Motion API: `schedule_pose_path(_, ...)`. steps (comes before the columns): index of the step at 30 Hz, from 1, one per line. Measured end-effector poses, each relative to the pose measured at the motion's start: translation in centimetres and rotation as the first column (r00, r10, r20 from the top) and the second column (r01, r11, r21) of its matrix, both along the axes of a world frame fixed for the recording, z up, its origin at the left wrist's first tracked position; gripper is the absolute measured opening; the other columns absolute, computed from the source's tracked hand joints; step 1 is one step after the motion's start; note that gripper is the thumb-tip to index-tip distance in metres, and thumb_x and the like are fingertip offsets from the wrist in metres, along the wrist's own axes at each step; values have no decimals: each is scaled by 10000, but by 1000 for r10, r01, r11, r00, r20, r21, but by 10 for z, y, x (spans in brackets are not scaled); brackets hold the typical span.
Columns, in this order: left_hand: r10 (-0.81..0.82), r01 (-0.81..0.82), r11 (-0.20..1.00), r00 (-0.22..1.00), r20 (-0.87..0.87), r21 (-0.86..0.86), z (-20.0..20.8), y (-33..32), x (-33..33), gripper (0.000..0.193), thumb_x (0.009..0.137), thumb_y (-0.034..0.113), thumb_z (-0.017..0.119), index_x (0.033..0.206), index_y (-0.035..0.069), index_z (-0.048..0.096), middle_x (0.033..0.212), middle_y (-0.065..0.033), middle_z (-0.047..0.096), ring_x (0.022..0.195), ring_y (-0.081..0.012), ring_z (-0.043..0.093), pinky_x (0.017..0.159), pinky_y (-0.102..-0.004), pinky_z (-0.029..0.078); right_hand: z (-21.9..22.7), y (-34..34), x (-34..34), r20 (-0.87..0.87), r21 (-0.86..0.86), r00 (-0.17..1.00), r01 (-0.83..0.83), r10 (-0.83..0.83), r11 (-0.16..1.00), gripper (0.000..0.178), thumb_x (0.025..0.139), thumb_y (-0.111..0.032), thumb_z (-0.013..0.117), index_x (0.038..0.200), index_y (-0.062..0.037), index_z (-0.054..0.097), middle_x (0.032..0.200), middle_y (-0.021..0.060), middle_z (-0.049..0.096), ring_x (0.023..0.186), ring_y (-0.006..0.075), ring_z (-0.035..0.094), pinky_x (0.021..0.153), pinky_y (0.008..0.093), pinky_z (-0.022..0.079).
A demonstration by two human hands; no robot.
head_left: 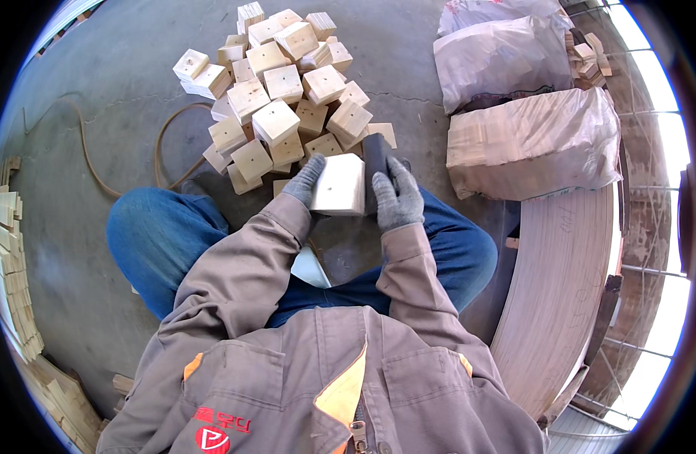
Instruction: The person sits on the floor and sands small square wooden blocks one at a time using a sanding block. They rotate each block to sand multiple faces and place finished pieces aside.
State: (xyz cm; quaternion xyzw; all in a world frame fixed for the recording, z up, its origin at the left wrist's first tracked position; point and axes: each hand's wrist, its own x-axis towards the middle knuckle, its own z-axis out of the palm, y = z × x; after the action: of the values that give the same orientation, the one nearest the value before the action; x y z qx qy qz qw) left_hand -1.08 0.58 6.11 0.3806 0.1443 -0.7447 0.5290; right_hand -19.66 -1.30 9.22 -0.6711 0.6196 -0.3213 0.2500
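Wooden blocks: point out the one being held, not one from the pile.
It is the pale wooden block over the lap, gripped between the gloved left hand and right hand; the heap of blocks lies untouched on the floor beyond.

Pale square wooden block (338, 185), small centre hole, held above the lap; dark sanding block (374, 160) pressed against its right edge.

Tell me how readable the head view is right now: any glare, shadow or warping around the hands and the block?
Head view: sharp at centre, the wooden block evenly lit between the left hand and right hand; daylight blows out the right rim by the mesh fence; fisheye bends the plank stack at the left edge; soft shadow under the knees.
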Motion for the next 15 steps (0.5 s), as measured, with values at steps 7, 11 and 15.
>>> schedule_pose_path(7, 125, -157, 983, 955, -269, -98, -29, -9, 27, 624, 990, 557, 583, 1388, 77, 565, 1292, -167, 673, 1113, -366, 686, 943, -593, 580, 30, 40, 28, 6, -46, 977, -211, 211, 976, 506, 920, -228, 737, 1348, 12, 616, 1379, 255, 591, 1280, 383, 588, 1102, 416, 457)
schedule_pose_path(11, 108, -137, 986, 960, -258, -97, -25, -9, 30, 646, 1000, 593, 538, 1407, 91, 548, 1297, -167, 669, 1104, -374, 690, 921, -604, 593, 37, 40, 33, -2, -79, 969, -245, 246, 966, 512, 908, -247, 740, 1347, -11, 623, 1390, 256, 582, 1270, 401, 590, 1087, 438, 471)
schedule_pose_path(15, 93, -110, 992, 969, -230, -65, -20, -10, 25, 647, 1004, 606, 519, 1405, 99, 547, 1292, -162, 671, 1096, -381, 694, 887, -609, 603, 37, 38, 32, 2, -88, 972, -235, 236, 968, 500, 909, -244, 732, 1346, -23, 629, 1380, 251, 592, 1269, 401, 591, 1089, 436, 469)
